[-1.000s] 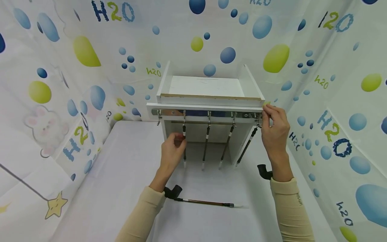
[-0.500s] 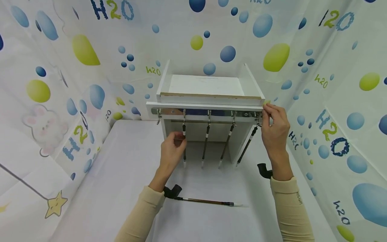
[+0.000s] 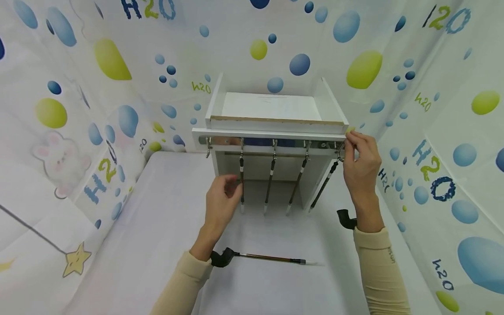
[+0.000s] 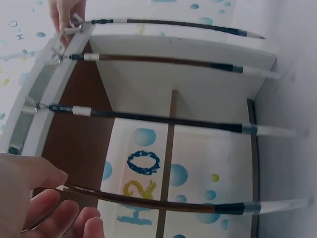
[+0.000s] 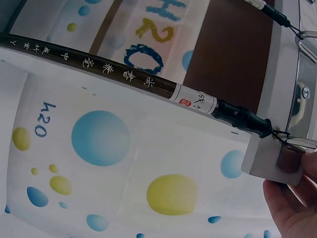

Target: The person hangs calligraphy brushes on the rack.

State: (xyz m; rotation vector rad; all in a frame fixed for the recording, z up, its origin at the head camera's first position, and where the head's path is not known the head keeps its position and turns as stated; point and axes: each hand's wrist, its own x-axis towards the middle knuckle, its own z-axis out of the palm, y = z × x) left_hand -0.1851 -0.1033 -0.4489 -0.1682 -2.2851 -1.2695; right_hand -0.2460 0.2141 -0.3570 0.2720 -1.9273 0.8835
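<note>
Several calligraphy brushes hang tip-down from metal hooks along the front of a small white shelf (image 3: pixel 271 133). My left hand (image 3: pixel 220 201) is beside the leftmost hanging brush (image 3: pixel 242 173), thumb and index fingertips apart and right at its handle. From the left wrist, this brush (image 4: pixel 148 202) runs out past the thumb, its upper end hidden. My right hand (image 3: pixel 363 168) pinches the shelf's right end, next to the hook of the rightmost brush (image 3: pixel 324 186). In the right wrist view that brush's dark handle (image 5: pixel 114 70) shows white lettering and a black cord loop.
Another calligraphy brush (image 3: pixel 271 258) lies on the white tabletop (image 3: pixel 267 288) in front of the shelf. A bare hook (image 3: pixel 208 148) is at the rail's left end. Patterned sheets (image 3: pixel 165 87) with blue and green spots surround the work area.
My left hand has moved slightly left and its fingertips have parted from the leftmost brush. My right hand stays at the shelf's end. The head view has shifted slightly.
</note>
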